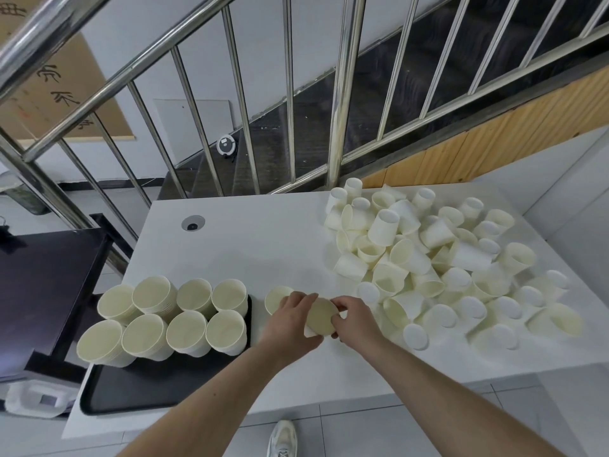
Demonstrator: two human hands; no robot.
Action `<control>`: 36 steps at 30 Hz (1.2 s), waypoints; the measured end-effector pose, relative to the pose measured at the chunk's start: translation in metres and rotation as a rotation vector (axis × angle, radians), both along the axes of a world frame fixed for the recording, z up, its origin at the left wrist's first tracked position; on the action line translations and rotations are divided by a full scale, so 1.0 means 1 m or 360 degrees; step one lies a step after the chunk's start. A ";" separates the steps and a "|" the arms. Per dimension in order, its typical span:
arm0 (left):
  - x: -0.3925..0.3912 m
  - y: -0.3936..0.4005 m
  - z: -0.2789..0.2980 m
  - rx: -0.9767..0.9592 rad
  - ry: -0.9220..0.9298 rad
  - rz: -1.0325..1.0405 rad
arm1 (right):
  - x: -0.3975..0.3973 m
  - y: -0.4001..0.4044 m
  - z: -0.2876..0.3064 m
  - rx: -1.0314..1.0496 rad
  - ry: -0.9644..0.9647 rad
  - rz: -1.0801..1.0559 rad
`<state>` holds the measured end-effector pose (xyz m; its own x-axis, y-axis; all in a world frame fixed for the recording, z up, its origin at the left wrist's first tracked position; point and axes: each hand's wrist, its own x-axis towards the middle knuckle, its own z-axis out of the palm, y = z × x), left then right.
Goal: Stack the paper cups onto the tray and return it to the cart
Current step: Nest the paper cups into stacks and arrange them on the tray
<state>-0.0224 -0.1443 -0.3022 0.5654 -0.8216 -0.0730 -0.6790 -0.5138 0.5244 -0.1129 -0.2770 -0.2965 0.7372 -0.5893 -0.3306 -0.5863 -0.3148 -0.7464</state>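
A white table [263, 245] fills the middle, and a steel railing [342, 94] with dark stairs [412, 77] behind it stands at the far side. On the left is a black cart [49, 275], and the floor [346, 423] below is of pale tiles, with one shoe [282, 438] near the bottom edge. A big loose heap of cups [435, 258] lies on the right part of the table. A black tray [158, 387] sits at the near left corner of the table, touching it, and carries eight stacks [164, 318] in two rows. Just right of the tray stands one more stack [275, 300] on the table. Between this stack and the heap, both hands meet on one cup [321, 316]. The left hand [291, 319] curls its fingers around the cup's left side. The right hand [354, 316] pinches its right rim with bent fingers.
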 end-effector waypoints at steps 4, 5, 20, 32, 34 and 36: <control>0.012 0.004 -0.001 0.0301 -0.0260 -0.0014 | 0.006 -0.005 -0.011 -0.0131 0.0177 0.0030; 0.016 0.004 -0.001 0.0356 -0.0326 -0.0016 | 0.007 -0.006 -0.013 -0.0167 0.0222 0.0056; 0.053 -0.006 -0.011 0.0693 -0.0361 -0.0080 | 0.022 -0.001 -0.015 -0.0535 0.0438 0.0395; 0.059 -0.008 -0.006 0.0497 -0.0135 -0.0147 | 0.033 0.017 -0.018 -0.0674 0.0528 0.0725; 0.058 -0.006 -0.005 0.0448 -0.0147 -0.0168 | 0.032 0.018 -0.016 -0.0702 0.0491 0.0663; 0.055 -0.004 -0.002 0.0404 -0.0161 -0.0173 | 0.029 0.017 -0.013 -0.0710 0.0448 0.0607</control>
